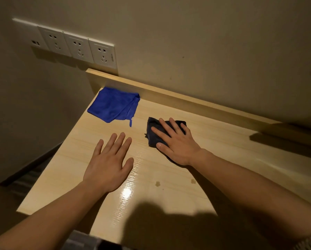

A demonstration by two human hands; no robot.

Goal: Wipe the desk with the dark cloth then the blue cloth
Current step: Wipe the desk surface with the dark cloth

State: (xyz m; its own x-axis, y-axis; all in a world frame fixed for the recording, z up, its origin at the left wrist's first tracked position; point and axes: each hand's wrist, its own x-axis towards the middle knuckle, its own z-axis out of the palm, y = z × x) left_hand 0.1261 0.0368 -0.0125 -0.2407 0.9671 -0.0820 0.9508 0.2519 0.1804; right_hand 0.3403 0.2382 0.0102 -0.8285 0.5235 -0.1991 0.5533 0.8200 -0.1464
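Note:
My right hand (176, 141) lies flat on the dark cloth (153, 137), pressing it onto the light wooden desk (169, 195); most of the cloth is hidden under the palm and fingers. To its left my left hand (108, 164) rests flat on the bare desk, fingers spread, holding nothing. The blue cloth (113, 104) lies folded at the desk's far left corner, apart from both hands, with a loose strip trailing toward the dark cloth.
A raised wooden ledge (187, 101) runs along the back of the desk against the wall. A row of white wall sockets (75, 47) sits above the far left corner. The desk's left edge drops to the floor. Two small marks (174, 183) show near the front.

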